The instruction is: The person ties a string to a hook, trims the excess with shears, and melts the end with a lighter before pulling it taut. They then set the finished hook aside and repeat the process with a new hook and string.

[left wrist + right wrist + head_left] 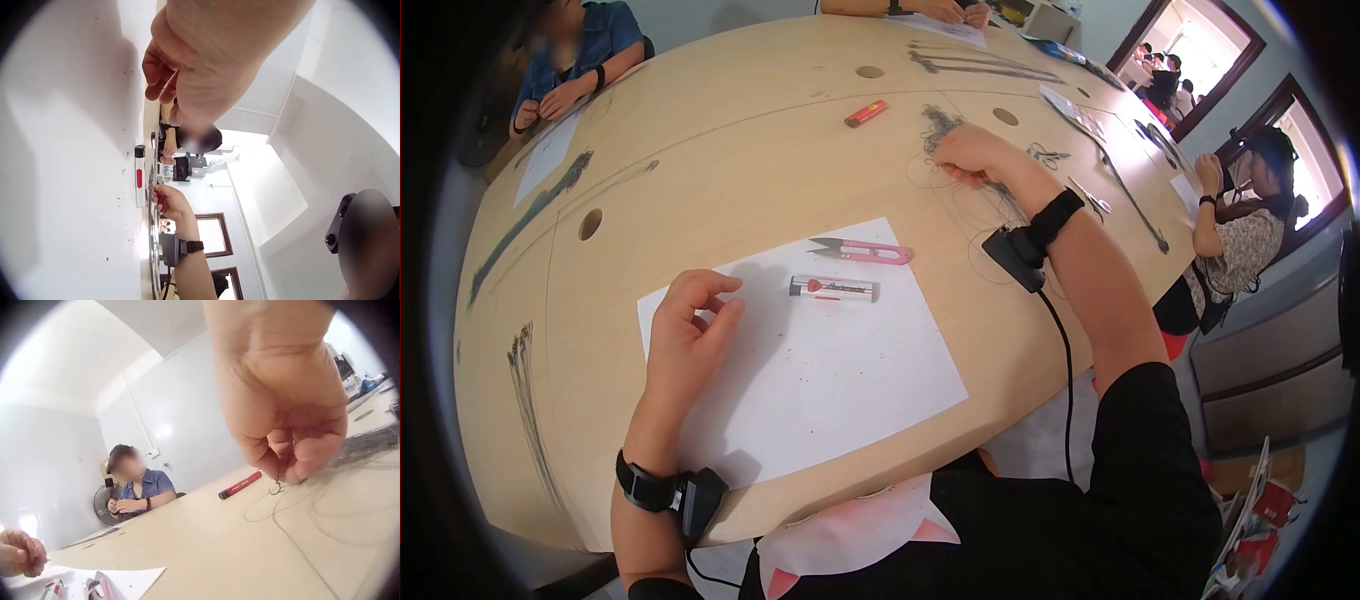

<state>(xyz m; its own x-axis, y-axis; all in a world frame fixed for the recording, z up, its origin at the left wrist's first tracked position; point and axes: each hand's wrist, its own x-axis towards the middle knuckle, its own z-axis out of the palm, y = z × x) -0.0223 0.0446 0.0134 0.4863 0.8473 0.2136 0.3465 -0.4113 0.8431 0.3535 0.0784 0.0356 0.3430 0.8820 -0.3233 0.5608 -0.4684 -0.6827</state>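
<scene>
My right hand (972, 152) is at the far side of the table, fingertips down at a tangle of thin dark line (940, 122). In the right wrist view, its curled fingers pinch the line beside a small dark hook-like curve (275, 487); loose loops trail over the wood. My left hand (692, 330) hovers above the left part of a white paper sheet (850, 390), its fingers loosely bent and nothing visible in them. To its right on the paper lie a silver tube (833, 289) with a dark end and pink thread snips (862, 251).
A red tube (866, 113) lies left of the tangle; small scissors (1090, 197) lie to the right. Bundles of dark strands (530, 225) are spread along the table (730, 190), which has round holes. Other people sit around it. A black cable (1068, 380) hangs from my right wrist.
</scene>
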